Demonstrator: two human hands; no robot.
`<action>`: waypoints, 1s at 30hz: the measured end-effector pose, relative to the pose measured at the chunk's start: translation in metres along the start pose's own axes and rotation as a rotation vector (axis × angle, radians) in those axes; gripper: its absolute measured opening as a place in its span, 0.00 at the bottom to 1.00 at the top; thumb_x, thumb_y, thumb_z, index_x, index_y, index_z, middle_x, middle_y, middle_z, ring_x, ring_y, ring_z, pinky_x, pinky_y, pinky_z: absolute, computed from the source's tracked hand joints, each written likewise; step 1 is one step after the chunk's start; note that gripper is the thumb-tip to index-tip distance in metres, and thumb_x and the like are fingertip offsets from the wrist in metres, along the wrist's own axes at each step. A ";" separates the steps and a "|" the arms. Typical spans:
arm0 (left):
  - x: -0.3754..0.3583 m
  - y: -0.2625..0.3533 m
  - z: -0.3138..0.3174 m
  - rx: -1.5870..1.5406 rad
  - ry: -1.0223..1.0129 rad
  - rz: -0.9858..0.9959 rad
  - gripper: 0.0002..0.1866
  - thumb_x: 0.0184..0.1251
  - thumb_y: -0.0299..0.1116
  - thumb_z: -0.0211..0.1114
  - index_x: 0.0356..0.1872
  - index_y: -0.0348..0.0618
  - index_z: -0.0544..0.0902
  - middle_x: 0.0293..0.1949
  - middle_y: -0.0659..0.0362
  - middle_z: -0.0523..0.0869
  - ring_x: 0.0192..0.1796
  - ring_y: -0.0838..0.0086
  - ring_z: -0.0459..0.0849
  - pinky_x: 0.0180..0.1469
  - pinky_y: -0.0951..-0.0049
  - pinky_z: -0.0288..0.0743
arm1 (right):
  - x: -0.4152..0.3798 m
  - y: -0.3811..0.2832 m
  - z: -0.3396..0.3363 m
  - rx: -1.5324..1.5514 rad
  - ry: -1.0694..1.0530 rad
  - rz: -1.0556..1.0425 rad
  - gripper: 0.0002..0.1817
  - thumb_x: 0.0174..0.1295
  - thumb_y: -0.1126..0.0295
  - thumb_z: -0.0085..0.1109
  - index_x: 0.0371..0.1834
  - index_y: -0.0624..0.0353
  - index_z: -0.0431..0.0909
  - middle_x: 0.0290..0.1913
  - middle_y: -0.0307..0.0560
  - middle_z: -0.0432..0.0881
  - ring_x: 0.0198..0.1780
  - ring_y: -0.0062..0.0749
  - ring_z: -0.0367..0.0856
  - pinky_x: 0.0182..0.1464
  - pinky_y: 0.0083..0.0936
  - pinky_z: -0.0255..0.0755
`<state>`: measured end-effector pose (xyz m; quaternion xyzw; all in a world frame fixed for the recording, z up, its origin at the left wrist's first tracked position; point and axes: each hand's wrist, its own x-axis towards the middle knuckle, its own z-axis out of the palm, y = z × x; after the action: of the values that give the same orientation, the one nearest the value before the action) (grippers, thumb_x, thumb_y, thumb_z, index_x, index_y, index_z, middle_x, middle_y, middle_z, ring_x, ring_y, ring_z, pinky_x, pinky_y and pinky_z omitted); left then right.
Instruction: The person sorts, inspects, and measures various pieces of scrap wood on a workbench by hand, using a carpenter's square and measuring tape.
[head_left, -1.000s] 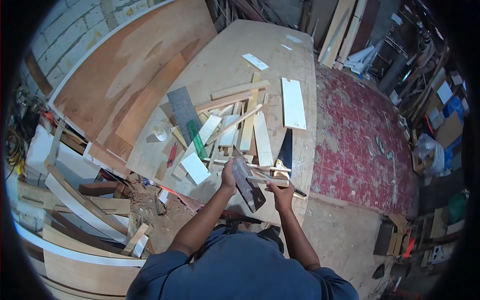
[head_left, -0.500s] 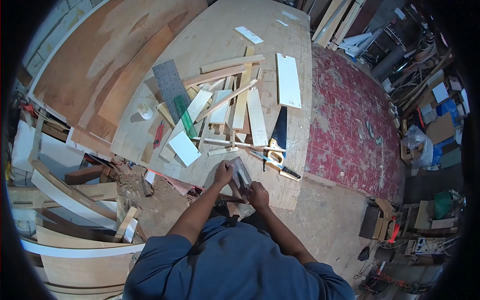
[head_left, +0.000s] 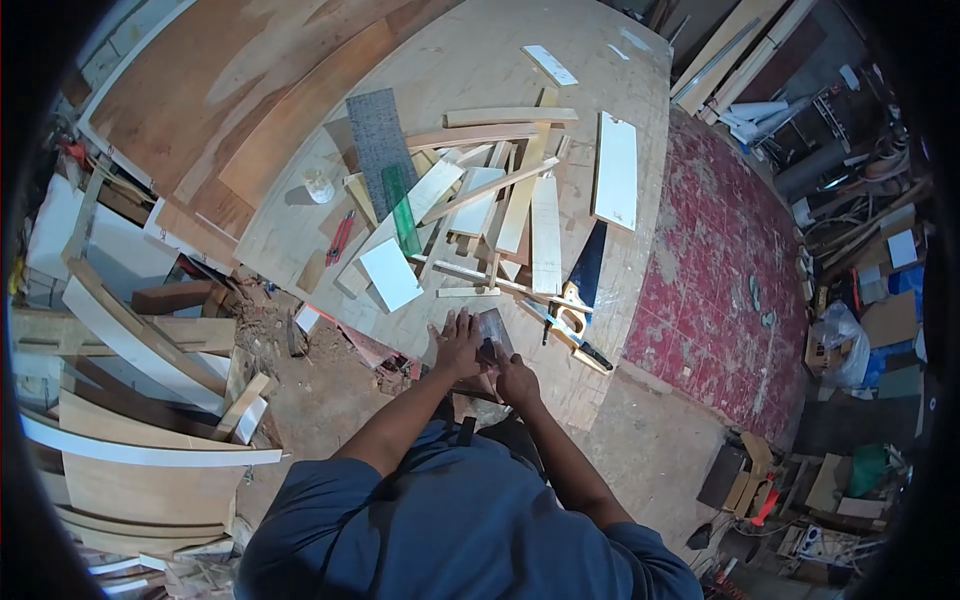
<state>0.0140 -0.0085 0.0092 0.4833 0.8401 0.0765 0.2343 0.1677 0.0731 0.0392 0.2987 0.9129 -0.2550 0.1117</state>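
A dark grey-brown piece (head_left: 492, 335) is seen at lower centre. A green ruler (head_left: 404, 222) and a grey speckled sheet (head_left: 378, 150) are shown at upper centre, a white square (head_left: 391, 274) below them, and red patterned flooring (head_left: 725, 290) at right.

Wood offcuts (head_left: 533, 205) pile on the counter (head_left: 450, 80). A handsaw (head_left: 583, 283) and green ruler (head_left: 403, 208) lie nearby. White board (head_left: 616, 171) sits at right.
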 end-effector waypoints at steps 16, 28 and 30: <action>0.008 0.006 0.004 -0.002 -0.037 -0.060 0.66 0.40 0.52 0.76 0.76 0.40 0.41 0.77 0.43 0.39 0.77 0.40 0.35 0.64 0.19 0.27 | -0.009 -0.007 0.025 -0.037 -0.027 0.156 0.33 0.69 0.59 0.46 0.76 0.42 0.50 0.37 0.66 0.80 0.36 0.59 0.83 0.37 0.49 0.77; 0.007 0.007 0.001 0.072 -0.061 -0.051 0.64 0.41 0.53 0.76 0.75 0.39 0.43 0.76 0.42 0.40 0.76 0.38 0.37 0.62 0.16 0.33 | 0.032 -0.006 0.015 -0.031 0.072 0.028 0.36 0.65 0.66 0.49 0.77 0.41 0.48 0.39 0.67 0.80 0.37 0.60 0.84 0.36 0.48 0.78; 0.009 0.006 0.006 0.043 -0.053 -0.043 0.64 0.41 0.54 0.76 0.75 0.38 0.44 0.76 0.42 0.40 0.76 0.38 0.37 0.62 0.16 0.33 | 0.036 -0.012 0.009 -0.045 0.047 0.049 0.35 0.65 0.66 0.49 0.76 0.44 0.51 0.38 0.66 0.81 0.38 0.59 0.84 0.37 0.48 0.79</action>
<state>0.0174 0.0012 0.0034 0.4721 0.8451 0.0404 0.2476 0.1326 0.0780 0.0239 0.3241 0.9132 -0.2243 0.1032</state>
